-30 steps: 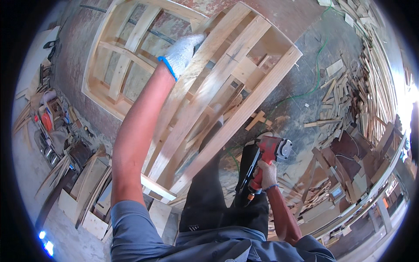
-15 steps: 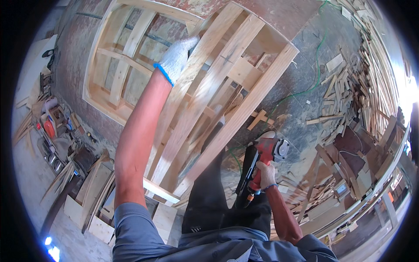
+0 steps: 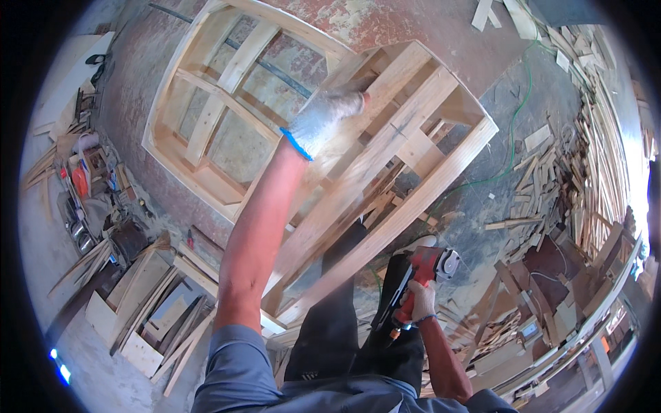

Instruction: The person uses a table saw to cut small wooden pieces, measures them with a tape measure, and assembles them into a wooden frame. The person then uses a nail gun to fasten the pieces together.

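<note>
My left hand [image 3: 322, 124], in a white knitted glove with a blue cuff, grips the left slat [image 3: 399, 72] of a slatted pale wooden frame [image 3: 458, 162]; motion blurs its fingers somewhat. Long parallel slats run from the far end of this frame down toward my legs, with gaps between them and crosspieces beneath. Low at the right, my gloved right hand [image 3: 421, 301] is closed around the handle of a red and black nail gun [image 3: 428, 265]. The gun is held beside my leg, apart from the wood, with a hose fitting at its lower end.
An open wooden frame with crossbars [image 3: 206, 141] adjoins the slatted one at the left. Offcuts and thin strips [image 3: 544, 179] are heaped at the right. A green hose [image 3: 513, 148] crosses the floor. Tools [image 3: 81, 180] and leaning boards [image 3: 144, 354] line the left side.
The slatted frame has shifted right and nearer to me, with my left hand keeping hold of it. My right hand still holds the nail gun, slightly lower in the picture.
</note>
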Demonstrator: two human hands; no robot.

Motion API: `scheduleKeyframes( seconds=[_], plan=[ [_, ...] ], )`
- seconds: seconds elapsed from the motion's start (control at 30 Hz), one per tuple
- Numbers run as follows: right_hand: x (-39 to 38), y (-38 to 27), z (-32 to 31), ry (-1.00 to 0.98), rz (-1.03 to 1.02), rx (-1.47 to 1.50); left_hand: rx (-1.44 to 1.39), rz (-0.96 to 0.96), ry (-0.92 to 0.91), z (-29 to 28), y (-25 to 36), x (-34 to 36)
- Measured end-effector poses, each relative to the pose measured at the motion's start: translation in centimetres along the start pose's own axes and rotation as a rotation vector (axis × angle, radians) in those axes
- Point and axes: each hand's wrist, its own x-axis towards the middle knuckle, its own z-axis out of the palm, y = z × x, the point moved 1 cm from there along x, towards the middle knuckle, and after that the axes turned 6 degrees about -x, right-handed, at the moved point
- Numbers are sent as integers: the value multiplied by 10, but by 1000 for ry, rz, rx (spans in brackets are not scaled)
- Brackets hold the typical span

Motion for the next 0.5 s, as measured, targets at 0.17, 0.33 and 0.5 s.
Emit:
scheduleKeyframes(
  seconds=[0.17, 0.33, 0.5],
  plan=[
    [-6, -13, 12, 36, 16, 4, -20, 17, -141, 2, 9, -11],
    [-15, -26, 22, 5, -4, -24, -29, 32, -125, 1, 10, -13],
    [-7, -19, 15, 23, -13, -89, -21, 57, -227, -3, 6, -5]
  ],
)
